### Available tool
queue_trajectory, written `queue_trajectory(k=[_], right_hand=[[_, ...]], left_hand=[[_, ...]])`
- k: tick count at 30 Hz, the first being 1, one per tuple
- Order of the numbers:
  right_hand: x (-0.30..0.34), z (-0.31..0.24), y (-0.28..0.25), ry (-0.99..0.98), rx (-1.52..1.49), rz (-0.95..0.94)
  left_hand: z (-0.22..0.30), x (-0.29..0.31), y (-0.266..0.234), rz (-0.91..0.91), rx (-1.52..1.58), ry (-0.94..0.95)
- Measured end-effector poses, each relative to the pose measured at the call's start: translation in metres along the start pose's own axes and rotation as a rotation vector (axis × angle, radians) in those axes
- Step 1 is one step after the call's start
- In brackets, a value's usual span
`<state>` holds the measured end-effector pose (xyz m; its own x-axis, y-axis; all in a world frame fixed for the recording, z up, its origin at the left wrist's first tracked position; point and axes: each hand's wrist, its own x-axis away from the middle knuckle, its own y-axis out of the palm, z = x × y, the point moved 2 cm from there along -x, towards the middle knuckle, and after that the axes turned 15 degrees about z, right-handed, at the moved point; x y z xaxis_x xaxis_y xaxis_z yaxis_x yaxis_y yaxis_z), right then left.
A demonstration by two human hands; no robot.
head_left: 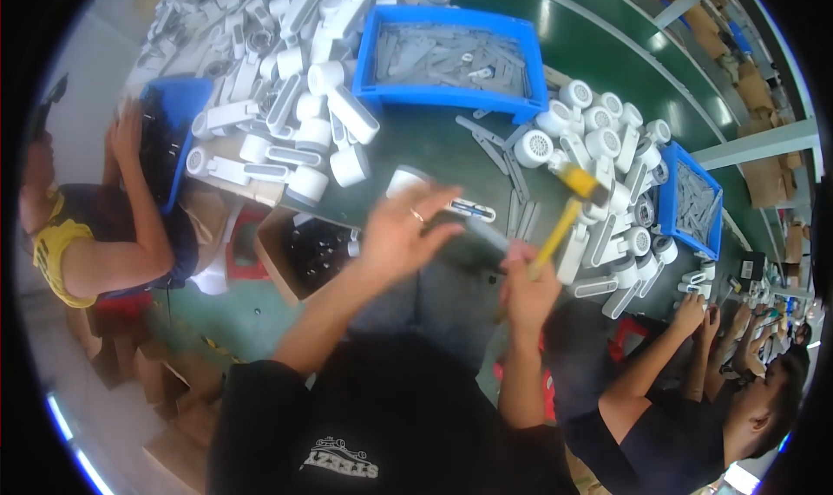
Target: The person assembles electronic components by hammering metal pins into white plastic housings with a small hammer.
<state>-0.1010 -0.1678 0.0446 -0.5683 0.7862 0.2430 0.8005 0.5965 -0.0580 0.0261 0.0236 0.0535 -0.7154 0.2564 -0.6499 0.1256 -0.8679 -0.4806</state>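
Observation:
A white part with a round head (408, 180) and a slotted arm (473, 209) lies on the table in front of me. My left hand (401, 230), with a ring, is over it, thumb and fingers apart; whether it touches the part I cannot tell. My right hand (531, 288) is closed around the yellow handle of a hammer (558, 235), whose yellow-and-dark head (583, 184) is raised to the upper right. A blurred grey strip (488, 233) reaches from the right fingertips toward the white part; the fingers seem to pinch it too.
Loose grey strips (518, 178) lie ahead. A blue bin (364, 57) of strips stands behind, another blue bin (666, 202) at right. White parts are heaped left (304, 135) and right (607, 144). A carton (282, 256) of dark pieces sits lower left. Co-workers sit on both sides.

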Motion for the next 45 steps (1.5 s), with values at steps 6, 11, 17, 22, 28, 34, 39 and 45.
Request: queue_trajectory(k=[6, 11, 17, 22, 28, 34, 39, 45], right_hand=[[-0.028, -0.014, -0.002, 0.021, 0.037, 0.010], [-0.023, -0.014, 0.056, -0.053, 0.199, -0.131], [-0.039, -0.003, 0.055, -0.173, 0.440, -0.194], [-0.045, -0.005, 0.055, -0.184, 0.455, -0.250], [-0.036, -0.010, 0.029, -0.126, 0.012, 0.049], [-0.023, 0.004, 0.055, -0.133, 0.073, 0.018], [-0.020, 0.013, 0.050, -0.155, 0.130, 0.045], [-0.012, 0.010, 0.052, -0.280, 0.301, 0.011]], left_hand=[[-0.068, -0.016, 0.001, -0.278, 0.025, 0.116], [-0.068, -0.021, 0.009, -0.283, 0.163, -0.058], [-0.069, -0.017, 0.013, -0.223, 0.204, -0.021], [-0.077, -0.010, 0.014, -0.188, 0.131, 0.078], [-0.049, -0.021, 0.011, -0.111, 0.025, 0.214], [-0.030, -0.014, 0.034, -0.115, 0.020, 0.227], [-0.031, -0.011, 0.040, -0.135, 0.012, 0.223], [-0.032, -0.011, 0.038, -0.093, 0.020, 0.253]])
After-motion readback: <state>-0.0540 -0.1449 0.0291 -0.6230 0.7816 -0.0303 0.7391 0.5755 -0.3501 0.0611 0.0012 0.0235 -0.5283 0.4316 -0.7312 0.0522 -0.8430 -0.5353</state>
